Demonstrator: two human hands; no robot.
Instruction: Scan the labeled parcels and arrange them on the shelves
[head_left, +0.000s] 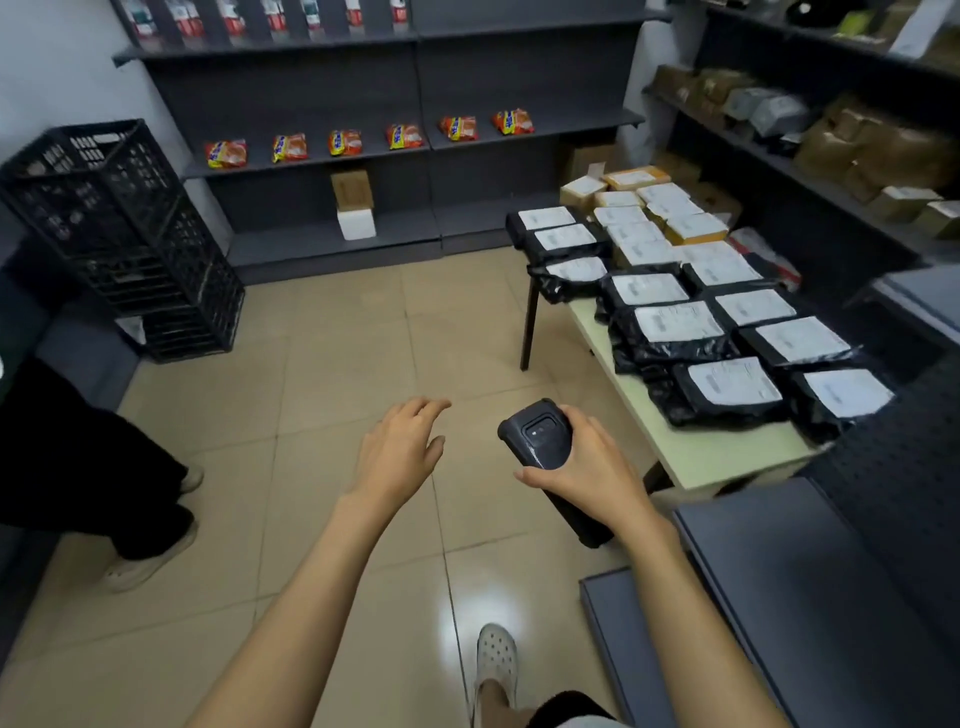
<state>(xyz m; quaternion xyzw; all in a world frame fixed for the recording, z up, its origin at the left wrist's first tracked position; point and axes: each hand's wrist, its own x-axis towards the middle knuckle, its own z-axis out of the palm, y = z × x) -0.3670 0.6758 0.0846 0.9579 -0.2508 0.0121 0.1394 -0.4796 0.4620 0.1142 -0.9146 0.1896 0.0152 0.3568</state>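
Parcels (675, 332) lie in rows on a pale table (717, 457) at the right side of the room. Most near ones are black bags with white labels on top. Farther back on the same table are tan boxes (631, 179) with labels too. They sit close together and many touch each other.

The right hand (587, 462) holds a black scanner (540, 441). Its fingers and thumb wrap around the body of the scanner, and the end with the little camera window points up and away. The scanner is in the air over the floor, just beside the near corner of the table. The left hand (402, 449) holds nothing. Its fingers are loose and spread a bit, and it hangs in the air beside the scanner, not touching it.

Dark gray shelves (322, 52) line the far wall. Orange snack bags (345, 143) sit in a row on one of them. Lower down, a small tan box (352, 189) stands on a white box (356, 223). More shelves on the right wall hold brown parcels (852, 140). Black crates (119, 234) are stacked at the left. Someone in black pants (88, 467) stands at the left edge. A white shoe (496, 657) shows at the bottom.
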